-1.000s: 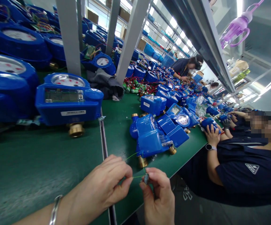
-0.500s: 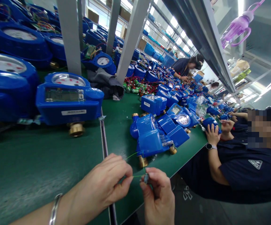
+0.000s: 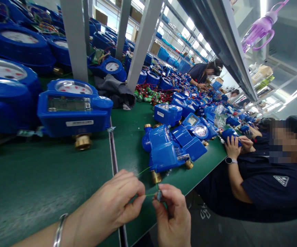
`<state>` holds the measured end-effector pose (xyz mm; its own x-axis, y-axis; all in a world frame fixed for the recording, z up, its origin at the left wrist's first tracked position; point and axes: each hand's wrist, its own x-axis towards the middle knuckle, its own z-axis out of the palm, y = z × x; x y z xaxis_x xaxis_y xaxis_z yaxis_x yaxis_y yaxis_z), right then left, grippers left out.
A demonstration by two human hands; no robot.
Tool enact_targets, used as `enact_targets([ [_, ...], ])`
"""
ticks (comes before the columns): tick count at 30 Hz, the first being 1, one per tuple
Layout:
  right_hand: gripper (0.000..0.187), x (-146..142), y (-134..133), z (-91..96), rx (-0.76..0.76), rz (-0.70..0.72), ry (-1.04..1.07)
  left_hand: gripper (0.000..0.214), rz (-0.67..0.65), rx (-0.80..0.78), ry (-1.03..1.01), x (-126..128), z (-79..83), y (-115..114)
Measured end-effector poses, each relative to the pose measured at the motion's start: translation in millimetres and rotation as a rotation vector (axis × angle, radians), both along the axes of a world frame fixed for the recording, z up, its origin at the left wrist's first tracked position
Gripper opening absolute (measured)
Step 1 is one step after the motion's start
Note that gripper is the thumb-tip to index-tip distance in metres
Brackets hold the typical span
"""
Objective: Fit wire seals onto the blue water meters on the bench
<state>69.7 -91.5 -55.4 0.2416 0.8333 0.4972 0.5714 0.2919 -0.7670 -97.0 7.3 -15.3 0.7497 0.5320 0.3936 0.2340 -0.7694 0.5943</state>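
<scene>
My left hand (image 3: 114,202) is pinched shut on a thin green wire (image 3: 148,195) near the table's front edge. My right hand (image 3: 174,216) is closed on a small dark seal piece (image 3: 159,195) at the wire's other end. The wire runs up to a blue water meter (image 3: 163,151) with brass fittings lying just beyond my hands. A silver bracelet (image 3: 59,230) circles my left wrist.
The green table (image 3: 48,178) carries many blue water meters; a large one (image 3: 73,109) stands at the left. Grey posts (image 3: 75,41) rise from the table. A person in dark blue (image 3: 266,181) sits at the right handling a meter; other workers sit farther along.
My hands stay almost where they were, still pinching the wire and seal. The person at the right has shifted their head and hands slightly.
</scene>
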Motion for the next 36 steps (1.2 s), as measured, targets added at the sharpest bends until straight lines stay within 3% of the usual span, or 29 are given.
enact_targets([
  [11,0.031,-6.6,3.0,12.6,0.072,0.017,-0.124,0.016,-0.007,-0.012,0.012,1.7,1.8,0.4],
  [17,0.033,-10.2,2.6,10.0,0.019,0.049,-0.013,0.019,-0.024,-0.102,0.068,1.8,1.3,-0.2],
  [24,0.039,-12.5,4.4,12.2,0.063,0.065,-0.043,0.027,-0.064,-0.417,0.063,6.0,4.3,-1.3],
  [33,0.040,-11.9,9.4,25.0,0.117,0.103,-0.133,0.028,-0.207,-1.108,-0.144,16.1,4.6,4.0],
  [36,0.037,-13.6,9.6,20.3,0.206,-0.062,-0.213,0.027,-0.147,-1.165,-0.187,17.7,4.3,1.2],
])
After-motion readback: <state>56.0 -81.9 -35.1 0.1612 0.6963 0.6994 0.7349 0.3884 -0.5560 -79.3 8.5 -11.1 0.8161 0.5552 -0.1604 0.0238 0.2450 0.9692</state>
